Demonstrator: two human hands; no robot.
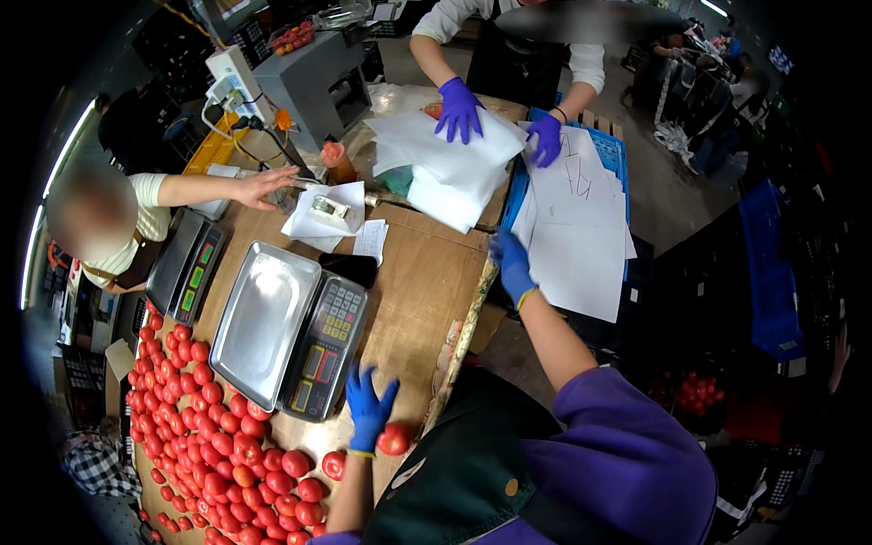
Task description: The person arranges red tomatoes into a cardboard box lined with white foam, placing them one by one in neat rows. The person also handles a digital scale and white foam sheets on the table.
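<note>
My left hand (370,407), in a blue glove with a yellow cuff, is spread on the wooden table beside the digital scale (325,347). It holds nothing. One large tomato (394,439) lies at its wrist, and another tomato (334,465) sits to the left of my forearm. The scale's steel pan (266,320) is bare. My right hand (514,267), gloved alike, is at the table's edge next to white paper sheets (579,238) with handwriting. Its fingers are blurred, so whether they grip anything is unclear.
Many tomatoes (225,443) cover the table's left part. A second scale (187,266), a dark phone (349,269) and a power strip (238,82) are there too. Across from me, a co-worker's purple-gloved hand (460,109) presses white foam sheets (443,163). Another person's bare hand (267,189) reaches in from the left.
</note>
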